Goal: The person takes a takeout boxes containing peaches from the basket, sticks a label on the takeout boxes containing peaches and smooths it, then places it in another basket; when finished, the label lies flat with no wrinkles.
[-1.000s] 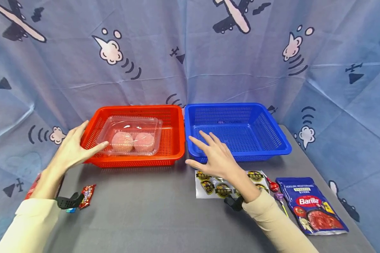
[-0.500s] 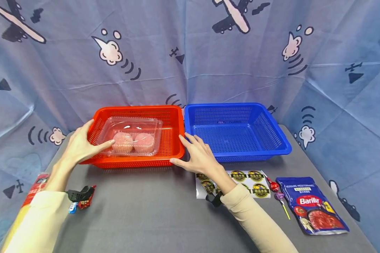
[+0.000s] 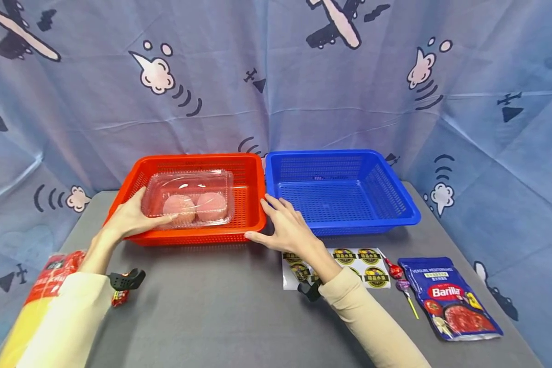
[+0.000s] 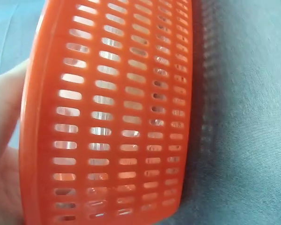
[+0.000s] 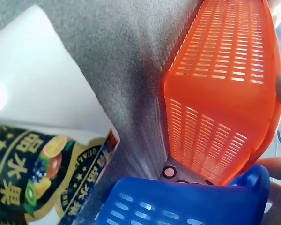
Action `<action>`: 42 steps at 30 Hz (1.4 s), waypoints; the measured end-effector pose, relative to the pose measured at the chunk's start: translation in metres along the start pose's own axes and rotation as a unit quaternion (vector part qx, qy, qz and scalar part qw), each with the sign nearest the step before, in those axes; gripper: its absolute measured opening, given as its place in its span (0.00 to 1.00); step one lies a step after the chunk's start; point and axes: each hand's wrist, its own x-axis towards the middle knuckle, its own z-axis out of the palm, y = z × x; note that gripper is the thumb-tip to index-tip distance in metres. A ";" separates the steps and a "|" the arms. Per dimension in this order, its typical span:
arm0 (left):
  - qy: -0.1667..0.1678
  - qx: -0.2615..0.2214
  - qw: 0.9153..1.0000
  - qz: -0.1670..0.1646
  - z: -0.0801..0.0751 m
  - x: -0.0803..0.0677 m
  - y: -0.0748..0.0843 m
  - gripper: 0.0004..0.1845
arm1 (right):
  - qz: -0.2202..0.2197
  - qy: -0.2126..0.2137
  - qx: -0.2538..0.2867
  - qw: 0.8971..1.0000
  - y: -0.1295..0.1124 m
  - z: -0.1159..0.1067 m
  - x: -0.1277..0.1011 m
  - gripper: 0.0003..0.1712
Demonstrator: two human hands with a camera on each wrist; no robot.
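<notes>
A clear plastic clamshell box (image 3: 187,184) holding two round, peach-like pink things (image 3: 211,206) lies in the red basket (image 3: 248,204). My left hand (image 3: 130,214) reaches over the basket's left rim, its extended thumb overlapping the box's front left corner and its fingers along the box's left side. In the left wrist view the perforated basket wall (image 4: 126,105) hides most of that hand. My right hand (image 3: 285,227) is at the red basket's front right corner, thumb at the front rim and loosely bent fingers at the right rim, beside the blue basket (image 3: 345,229).
Behind the right forearm lies a sticker sheet (image 3: 374,266). Farther right are lollipops (image 3: 402,286) and a blue Barilla pouch (image 3: 451,301). A red-and-yellow bag (image 3: 46,286) and a small red candy packet (image 3: 119,298) lie near the left forearm. A patterned curtain (image 3: 230,66) hangs behind.
My left hand has moved right and in over the red basket toward the clear box. The right hand has shifted left from the blue basket's front to the red basket's corner.
</notes>
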 end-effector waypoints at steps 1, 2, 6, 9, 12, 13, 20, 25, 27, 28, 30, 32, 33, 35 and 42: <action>-0.017 -0.007 1.000 -0.010 0.000 0.000 0.001 0.60 | 0.000 0.000 -0.001 1.000 0.000 0.000 0.000 0.56; -0.034 -0.015 0.999 -0.018 -0.001 0.001 0.001 0.60 | -0.002 0.000 -0.002 1.000 0.000 0.000 0.000 0.56; -0.081 -0.074 0.993 -0.036 -0.001 0.002 0.001 0.60 | -0.001 -0.011 -0.001 1.000 -0.001 -0.001 0.001 0.56; -0.089 -0.112 0.989 -0.045 -0.002 0.002 0.000 0.63 | 0.003 -0.018 0.001 1.000 -0.002 -0.001 0.000 0.56; -0.090 -0.147 0.984 -0.053 -0.003 0.003 -0.003 0.65 | 0.005 -0.020 0.001 1.000 -0.002 0.000 0.000 0.56; -0.086 -0.153 0.983 -0.054 -0.003 0.003 -0.003 0.65 | 0.005 -0.020 0.001 1.000 -0.002 0.000 0.000 0.56; -0.017 -0.223 0.974 -0.038 -0.001 0.002 -0.004 0.57 | 0.004 -0.017 0.000 1.000 -0.001 0.000 0.000 0.55; 0.026 -0.272 0.960 -0.054 0.000 -0.001 -0.002 0.53 | 0.005 -0.018 -0.004 1.000 0.000 0.000 0.001 0.56; 0.033 -0.281 0.958 -0.056 -0.001 -0.001 -0.002 0.53 | 0.006 -0.021 -0.004 1.000 0.000 0.000 0.001 0.56; 0.036 -0.287 0.956 -0.055 0.000 -0.001 -0.002 0.52 | 0.006 -0.021 -0.006 1.000 0.000 0.000 0.001 0.56; 0.043 -0.294 0.953 -0.050 0.001 -0.001 -0.002 0.53 | 0.004 -0.018 -0.008 1.000 0.001 0.001 0.001 0.56; 0.055 -0.303 0.950 -0.049 0.002 0.000 0.000 0.54 | 0.002 -0.014 -0.011 1.000 0.001 0.001 0.001 0.56; 0.061 -0.299 0.951 -0.050 0.002 0.000 0.001 0.55 | 0.000 -0.011 -0.013 1.000 0.001 0.001 0.001 0.56; 0.069 -0.289 0.953 -0.056 0.003 0.001 0.002 0.57 | -0.001 -0.009 -0.015 1.000 0.001 0.001 0.001 0.56; -0.001 -0.286 0.956 -0.071 -0.003 0.002 0.000 0.61 | 0.000 -0.014 -0.014 1.000 0.001 0.002 0.002 0.56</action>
